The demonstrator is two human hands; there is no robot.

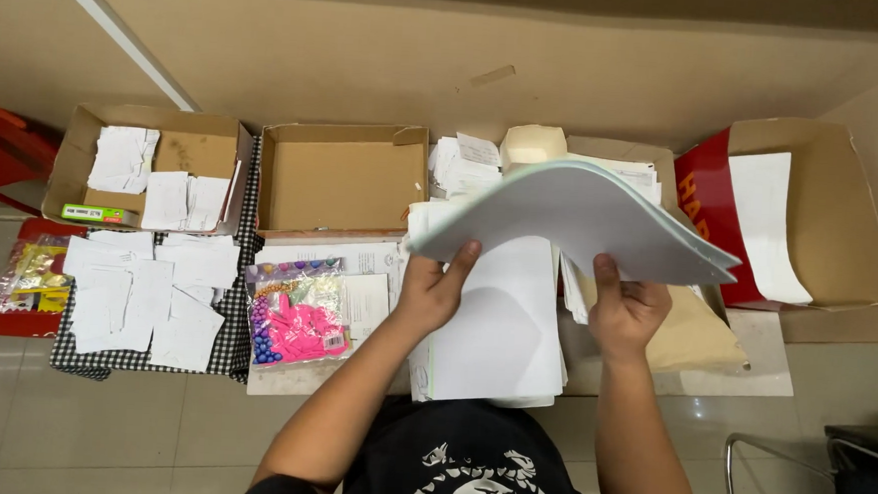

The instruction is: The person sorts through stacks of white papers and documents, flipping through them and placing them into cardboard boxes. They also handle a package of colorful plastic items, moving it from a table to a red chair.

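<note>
Both hands hold up a thick bundle of white paper sheets (581,219), bowed upward in the middle. My left hand (433,289) grips the bundle's near left edge, fingers spread under it. My right hand (626,309) pinches its near right edge with the thumb on top. Beneath the lifted bundle lies a flat stack of white sheets (500,330) on the low table.
An empty cardboard box (340,180) sits left of centre. A box with white slips (148,167) stands further left, over loose slips (146,297) on a checked cloth. A bag of pink and coloured balloons (296,310), a brown envelope (700,336), and a red-sided box (811,211) surround the stack.
</note>
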